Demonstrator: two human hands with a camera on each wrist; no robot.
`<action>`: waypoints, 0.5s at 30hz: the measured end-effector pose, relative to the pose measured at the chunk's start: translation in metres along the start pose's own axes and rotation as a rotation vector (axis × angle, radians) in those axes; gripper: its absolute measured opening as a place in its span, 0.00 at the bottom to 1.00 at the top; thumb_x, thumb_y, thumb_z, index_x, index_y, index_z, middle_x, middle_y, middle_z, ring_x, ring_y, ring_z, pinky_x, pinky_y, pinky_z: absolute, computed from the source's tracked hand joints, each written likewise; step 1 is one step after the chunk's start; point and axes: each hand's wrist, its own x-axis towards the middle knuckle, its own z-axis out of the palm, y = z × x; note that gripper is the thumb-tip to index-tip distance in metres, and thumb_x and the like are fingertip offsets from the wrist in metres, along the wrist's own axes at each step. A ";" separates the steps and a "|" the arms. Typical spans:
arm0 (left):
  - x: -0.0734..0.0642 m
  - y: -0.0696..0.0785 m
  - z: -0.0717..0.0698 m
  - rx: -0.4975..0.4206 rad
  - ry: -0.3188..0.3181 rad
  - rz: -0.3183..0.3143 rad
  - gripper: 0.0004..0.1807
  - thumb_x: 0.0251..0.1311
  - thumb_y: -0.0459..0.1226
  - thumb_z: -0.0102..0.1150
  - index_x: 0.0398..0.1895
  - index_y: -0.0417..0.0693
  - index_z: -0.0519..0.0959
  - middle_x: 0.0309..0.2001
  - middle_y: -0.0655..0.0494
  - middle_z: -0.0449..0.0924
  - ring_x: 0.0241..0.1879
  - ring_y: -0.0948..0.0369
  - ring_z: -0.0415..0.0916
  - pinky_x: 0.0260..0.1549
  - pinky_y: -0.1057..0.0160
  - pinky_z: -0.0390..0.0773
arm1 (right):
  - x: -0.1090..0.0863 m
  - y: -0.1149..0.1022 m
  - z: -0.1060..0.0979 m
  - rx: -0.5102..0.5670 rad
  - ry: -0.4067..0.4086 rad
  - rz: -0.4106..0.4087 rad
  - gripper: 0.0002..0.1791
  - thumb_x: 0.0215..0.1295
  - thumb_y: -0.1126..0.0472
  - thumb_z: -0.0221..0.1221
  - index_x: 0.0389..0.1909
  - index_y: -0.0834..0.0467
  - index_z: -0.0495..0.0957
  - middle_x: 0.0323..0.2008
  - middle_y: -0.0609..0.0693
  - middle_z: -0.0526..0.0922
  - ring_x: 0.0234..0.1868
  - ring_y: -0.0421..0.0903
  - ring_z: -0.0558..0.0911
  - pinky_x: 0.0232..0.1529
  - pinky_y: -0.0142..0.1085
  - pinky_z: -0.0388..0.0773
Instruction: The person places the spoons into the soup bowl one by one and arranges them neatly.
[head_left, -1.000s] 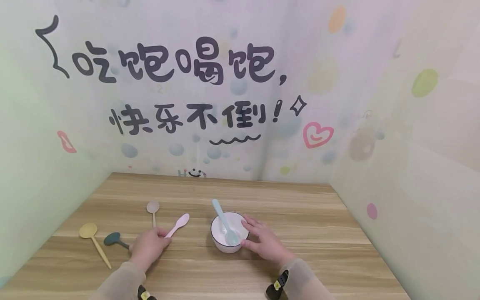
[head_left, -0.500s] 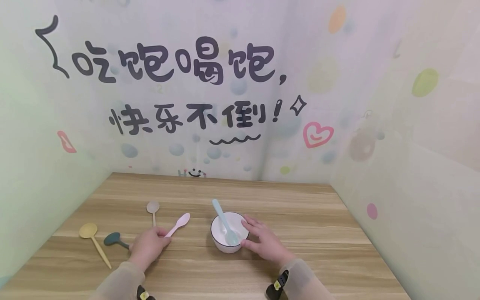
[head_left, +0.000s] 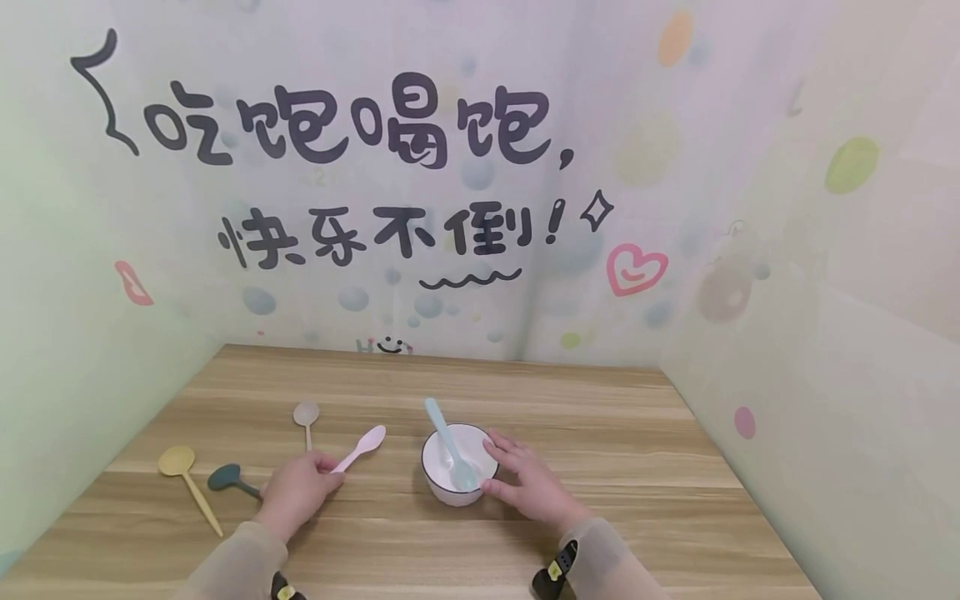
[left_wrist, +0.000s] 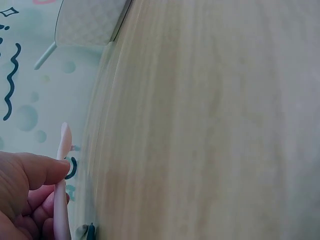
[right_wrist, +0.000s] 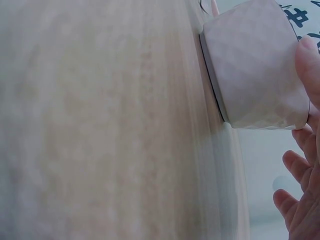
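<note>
Nearest to us, we see two pale sleeves (head_left: pixel 238 560), each with a small black gadget (head_left: pixel 553 575) at the wrist. Past them are the two hands, over the brown wood table (head_left: pixel 615 450).

On the left, we find the left hand (head_left: pixel 296 493). It pinches a pink spoon (head_left: pixel 360 451) by the handle, with the thumb on one side and fingers on the other. The round end of the pink spoon points to the far right, toward the bowl. We cannot tell if it touches the table.

Left of this hand, a yellow spoon (head_left: pixel 193 487) lies with its handle end near and its round end far. Between them is a dark green spoon (head_left: pixel 227 477); the left hand hides its handle end.

On the right, we see the right hand (head_left: pixel 536 492) with its thumb and fingers spread wide, touching the right side of a white bowl (head_left: pixel 452 497). The bowl stands upright in the middle. A light blue spoon (head_left: pixel 448 440) leans in it, its handle sticking out over the far left rim.

Farther off, past the left hand, lies a pale spoon (head_left: pixel 306 413). Farthest away, we see a wall (head_left: pixel 450 42) with big dark writing.
</note>
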 end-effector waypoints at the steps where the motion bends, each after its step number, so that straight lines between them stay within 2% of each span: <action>1: 0.000 0.000 0.000 0.001 -0.002 0.003 0.12 0.56 0.41 0.64 0.39 0.42 0.81 0.26 0.59 0.78 0.31 0.56 0.72 0.41 0.43 0.59 | 0.000 0.000 0.000 0.000 0.000 0.000 0.37 0.65 0.43 0.57 0.68 0.61 0.65 0.72 0.56 0.58 0.71 0.61 0.56 0.66 0.58 0.52; 12: 0.000 0.008 -0.008 0.010 -0.025 0.033 0.13 0.57 0.40 0.63 0.41 0.42 0.81 0.27 0.57 0.77 0.26 0.58 0.70 0.27 0.59 0.65 | 0.000 0.000 0.000 0.003 -0.004 0.007 0.37 0.65 0.42 0.58 0.68 0.61 0.65 0.73 0.54 0.57 0.71 0.61 0.56 0.66 0.58 0.52; 15: 0.000 0.009 -0.011 0.018 -0.024 0.043 0.12 0.57 0.40 0.63 0.41 0.43 0.81 0.29 0.57 0.78 0.28 0.58 0.70 0.29 0.59 0.65 | 0.000 0.000 0.000 0.001 -0.002 0.004 0.37 0.65 0.43 0.58 0.68 0.60 0.65 0.72 0.55 0.57 0.71 0.61 0.56 0.66 0.58 0.52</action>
